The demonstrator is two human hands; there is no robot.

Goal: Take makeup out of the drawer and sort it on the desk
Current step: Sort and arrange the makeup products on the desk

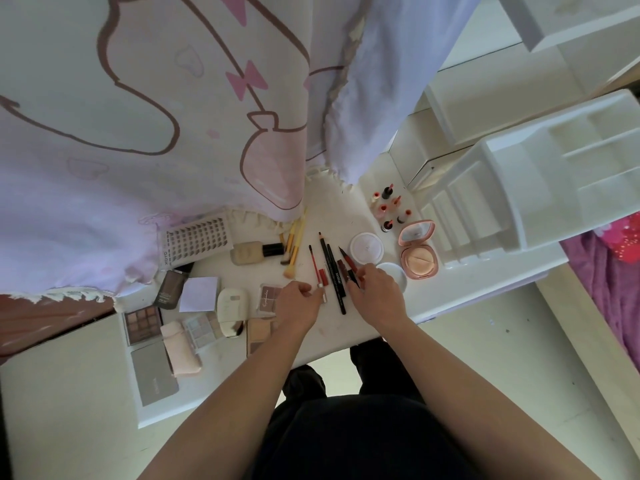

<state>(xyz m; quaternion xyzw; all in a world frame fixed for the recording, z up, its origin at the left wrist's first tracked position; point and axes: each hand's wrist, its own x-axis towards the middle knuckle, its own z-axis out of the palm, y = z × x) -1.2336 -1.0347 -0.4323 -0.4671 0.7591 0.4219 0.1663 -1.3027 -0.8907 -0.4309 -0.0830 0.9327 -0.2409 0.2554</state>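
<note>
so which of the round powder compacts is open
The pink round compact: its mirrored lid is flipped up and a puff shows inside, while the white round compact beside it is lidded.
</note>
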